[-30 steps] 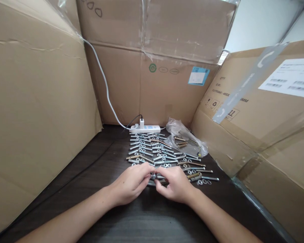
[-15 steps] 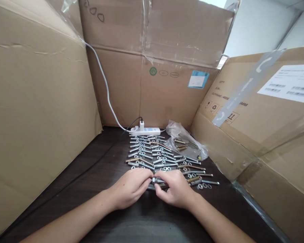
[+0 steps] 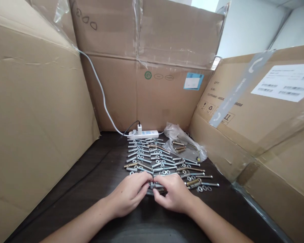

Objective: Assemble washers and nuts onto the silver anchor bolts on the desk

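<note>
Both hands meet over the front of the dark table around one metal anchor bolt (image 3: 151, 185) with a hex nut and washers on it. My left hand (image 3: 129, 194) is closed, its thumb and fingers pinching the nut end. On the other side, my right hand (image 3: 174, 193) is closed around the shank, with its fingertips at the washers. Fingers hide much of the bolt. Behind the hands lie rows of loose bolts, sleeves, nuts and washers (image 3: 164, 172). Closest to my right hand are a brass-coloured sleeve (image 3: 193, 183) and several loose rings (image 3: 204, 188).
A white power strip (image 3: 144, 134) with a plugged-in adapter sits behind the rows. Beside it is a clear plastic bag (image 3: 176, 133) with brass-coloured bolts. Cardboard boxes (image 3: 167, 101) wall in the back and both sides. A black cable (image 3: 91, 168) crosses the table at left.
The camera view has shifted slightly, so the scene sits a bit lower and further left. Both hands stay at the bolt, with only small finger movement at the nut.
</note>
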Demonstrator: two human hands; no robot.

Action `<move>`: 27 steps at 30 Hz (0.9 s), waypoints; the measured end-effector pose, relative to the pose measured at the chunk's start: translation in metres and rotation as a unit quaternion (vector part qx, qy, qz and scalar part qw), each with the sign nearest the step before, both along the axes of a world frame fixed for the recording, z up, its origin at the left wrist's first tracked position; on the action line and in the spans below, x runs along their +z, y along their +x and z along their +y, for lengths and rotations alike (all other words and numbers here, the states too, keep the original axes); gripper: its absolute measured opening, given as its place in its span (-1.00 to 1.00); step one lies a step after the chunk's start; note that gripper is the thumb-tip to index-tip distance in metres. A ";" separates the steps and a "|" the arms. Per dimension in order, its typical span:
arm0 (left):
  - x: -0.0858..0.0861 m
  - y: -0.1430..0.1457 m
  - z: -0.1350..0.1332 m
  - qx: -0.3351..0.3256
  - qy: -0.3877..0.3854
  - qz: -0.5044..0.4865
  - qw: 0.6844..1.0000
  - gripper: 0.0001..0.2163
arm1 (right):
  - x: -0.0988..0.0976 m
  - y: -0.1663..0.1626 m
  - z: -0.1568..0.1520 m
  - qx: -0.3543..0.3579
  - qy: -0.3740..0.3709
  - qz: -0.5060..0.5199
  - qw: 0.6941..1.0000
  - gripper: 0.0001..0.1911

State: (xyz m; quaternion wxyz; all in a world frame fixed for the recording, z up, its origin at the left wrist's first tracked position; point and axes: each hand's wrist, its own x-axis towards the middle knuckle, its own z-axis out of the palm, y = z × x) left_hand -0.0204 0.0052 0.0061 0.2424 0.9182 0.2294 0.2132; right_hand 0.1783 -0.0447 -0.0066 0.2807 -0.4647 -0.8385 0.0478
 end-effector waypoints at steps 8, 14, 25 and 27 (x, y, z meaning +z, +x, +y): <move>-0.002 -0.001 -0.001 -0.011 -0.013 -0.003 1.000 -0.84 | 0.001 -0.001 0.001 0.000 0.009 0.005 1.000 -0.81; -0.007 -0.002 0.000 0.001 0.007 0.010 1.000 -0.83 | 0.001 -0.002 0.000 0.002 0.001 0.013 1.000 -0.82; -0.001 -0.002 -0.001 0.018 -0.015 -0.023 0.999 -0.87 | 0.000 -0.004 0.001 -0.003 -0.012 0.030 0.999 -0.83; -0.001 -0.002 0.000 0.002 -0.021 -0.034 0.999 -0.87 | -0.001 -0.004 0.001 -0.005 -0.017 0.032 0.999 -0.83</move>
